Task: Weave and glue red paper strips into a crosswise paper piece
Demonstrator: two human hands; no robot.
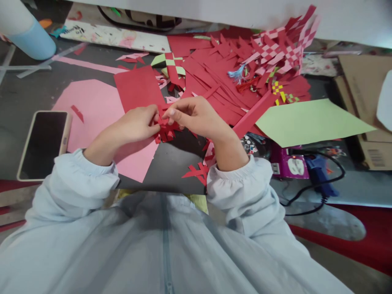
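A: ok, head view, what are the hands up to?

B: both are at a cluster of cut red paper strips (167,134), right by the right edge of the pink paper sheet (87,96). Left hand (139,121) has its fingers curled at the strips, right hand (196,116) has thumb and index bent close together.

A: so gripping?

B: can't tell for either tbh, the fingertips are too small and partly hidden.

A: what else?

B: phone (44,145) at the pink sheet's left edge, red paper sheet (139,90) across its upper right corner, light green paper sheet (312,122) well to its right.
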